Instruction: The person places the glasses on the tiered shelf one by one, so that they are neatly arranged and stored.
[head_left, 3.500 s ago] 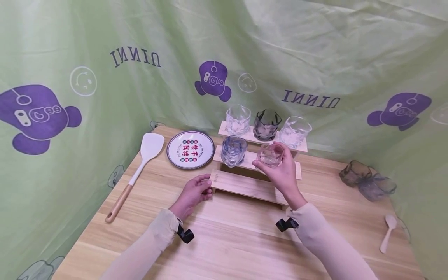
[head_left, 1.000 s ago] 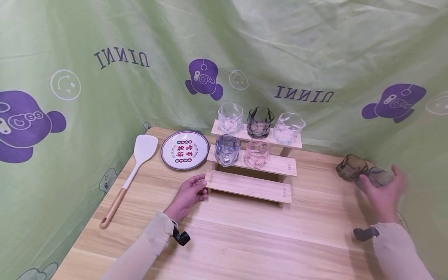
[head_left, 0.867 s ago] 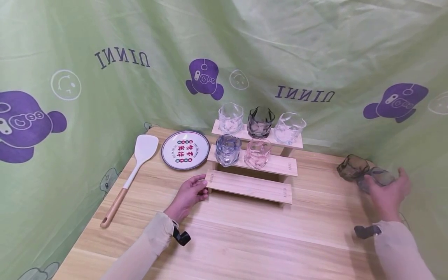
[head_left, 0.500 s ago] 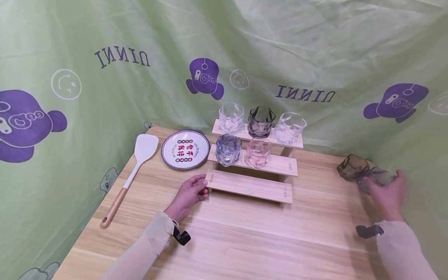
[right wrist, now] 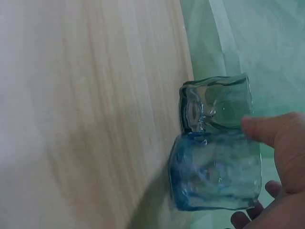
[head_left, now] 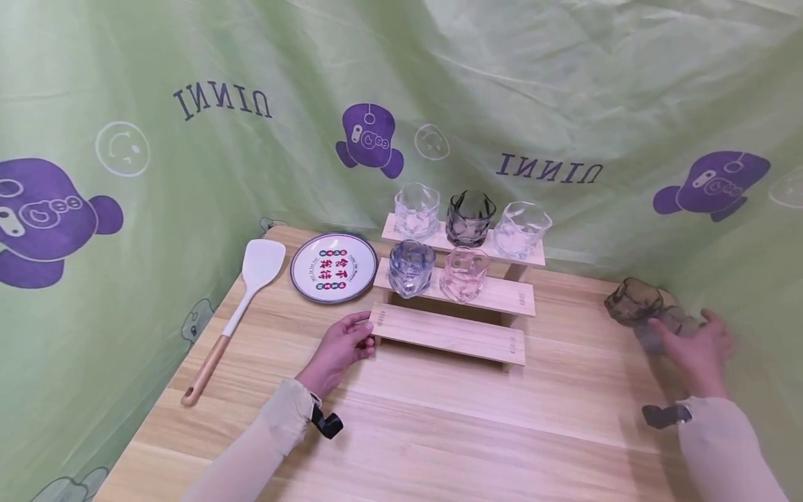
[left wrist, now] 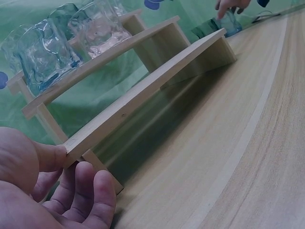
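In the head view my left hand (head_left: 335, 352) is at the left end of a three-step wooden rack (head_left: 445, 335). The left wrist view shows its thumb on top of the lowest board, fingers curled beneath. Far right, my right hand (head_left: 702, 355) holds a bluish glass tumbler (right wrist: 214, 171), thumb on one side near the rim and fingers round the other. A smoky brown tumbler (head_left: 633, 301) stands right beside it. On the middle step are a blue tumbler (head_left: 410, 268) and a pink tumbler (head_left: 464, 275); the lowest step is bare.
The top step carries a clear tumbler (head_left: 417, 211), a dark grey tumbler (head_left: 470, 219) and another clear tumbler (head_left: 522, 230). Left of the rack lie a printed plate (head_left: 334, 268) and a white spatula (head_left: 247, 300) with a wooden handle. A green curtain (head_left: 301, 160) hangs round the table.
The pink tumbler, earlier in my right hand, now stands on the middle step. My right hand has moved to the far right and taken hold of the bluish tumbler. My left hand stays on the rack.
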`<state>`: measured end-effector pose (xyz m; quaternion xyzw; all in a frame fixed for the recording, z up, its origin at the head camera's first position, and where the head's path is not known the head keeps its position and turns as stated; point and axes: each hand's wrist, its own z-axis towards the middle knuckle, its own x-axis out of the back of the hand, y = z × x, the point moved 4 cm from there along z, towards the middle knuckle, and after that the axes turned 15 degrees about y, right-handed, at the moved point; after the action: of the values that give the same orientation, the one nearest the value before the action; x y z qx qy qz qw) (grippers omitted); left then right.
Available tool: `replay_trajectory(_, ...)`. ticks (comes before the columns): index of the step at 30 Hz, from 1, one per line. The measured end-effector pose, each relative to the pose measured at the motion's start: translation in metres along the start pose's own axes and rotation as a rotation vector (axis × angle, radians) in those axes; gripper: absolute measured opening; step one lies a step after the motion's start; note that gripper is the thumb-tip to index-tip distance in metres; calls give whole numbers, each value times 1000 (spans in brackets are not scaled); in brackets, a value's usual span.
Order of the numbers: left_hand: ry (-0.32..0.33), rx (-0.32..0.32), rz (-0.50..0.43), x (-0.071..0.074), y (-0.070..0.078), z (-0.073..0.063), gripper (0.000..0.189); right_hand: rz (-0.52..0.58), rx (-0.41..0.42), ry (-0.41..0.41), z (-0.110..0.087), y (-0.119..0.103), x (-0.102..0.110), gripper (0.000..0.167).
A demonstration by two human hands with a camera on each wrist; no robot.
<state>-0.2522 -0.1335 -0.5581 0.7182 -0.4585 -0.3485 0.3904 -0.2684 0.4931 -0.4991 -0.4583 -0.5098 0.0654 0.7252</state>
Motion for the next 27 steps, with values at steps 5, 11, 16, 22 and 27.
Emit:
replay_trajectory(5, 4, -3, -1, 1, 1, 1, 45, 34, 36, -15, -9, -2, -5, 115)
replay_trajectory(11, 6, 7, 2, 1, 1, 1, 45, 134, 101, -78, -20, 1, -15, 111)
replay_trajectory(16, 4, 1, 9, 1, 1, 0, 45, 77, 201, -102, -31, -6, -22, 104)
replay_trajectory(22, 15, -2, 0, 3, 0, 2, 43, 59, 330, -217, -41, -17, -38, 97)
replay_trajectory(27, 8, -2, -2, 1, -2, 1, 43, 153, 322, -310, -56, -18, -49, 97)
